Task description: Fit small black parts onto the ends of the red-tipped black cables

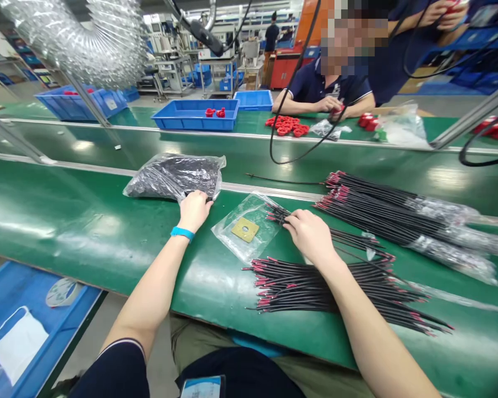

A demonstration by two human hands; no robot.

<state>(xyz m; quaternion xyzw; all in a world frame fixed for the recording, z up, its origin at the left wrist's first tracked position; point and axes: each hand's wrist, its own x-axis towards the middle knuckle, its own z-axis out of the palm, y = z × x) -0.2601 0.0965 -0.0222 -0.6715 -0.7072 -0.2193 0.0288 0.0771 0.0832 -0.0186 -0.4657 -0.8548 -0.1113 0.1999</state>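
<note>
Two bare hands work apart above a green table (pixel 66 221). The left hand (pixel 194 211), with a blue band (pixel 182 232) at its wrist, reaches to the near right edge of a clear plastic bag (pixel 174 174) full of something black. Its fingers are partly bent and their tips are hidden at the bag, so I cannot tell whether they grip it.

The right hand (pixel 311 235) is palm down, fingers curled over a small bunch of black cables (pixel 277 213), whose red-marked ends stick out past the fingertips; how firmly it holds them I cannot tell.

Between the hands lies a flat clear bag (pixel 226 235) with a yellowish square plate (pixel 245 229) showing a round hole. Nearer the person, beneath the right forearm, a loose pile of cables (pixel 290 287) is spread sideways. To the right lie more bundles (pixel 398 221), partly wrapped in plastic. One single cable (pixel 286 181) lies beyond the flat bag. Across the way, a co-worker (pixel 307 91) sits near red parts (pixel 288 125) and a blue tray (pixel 195 122).
</note>
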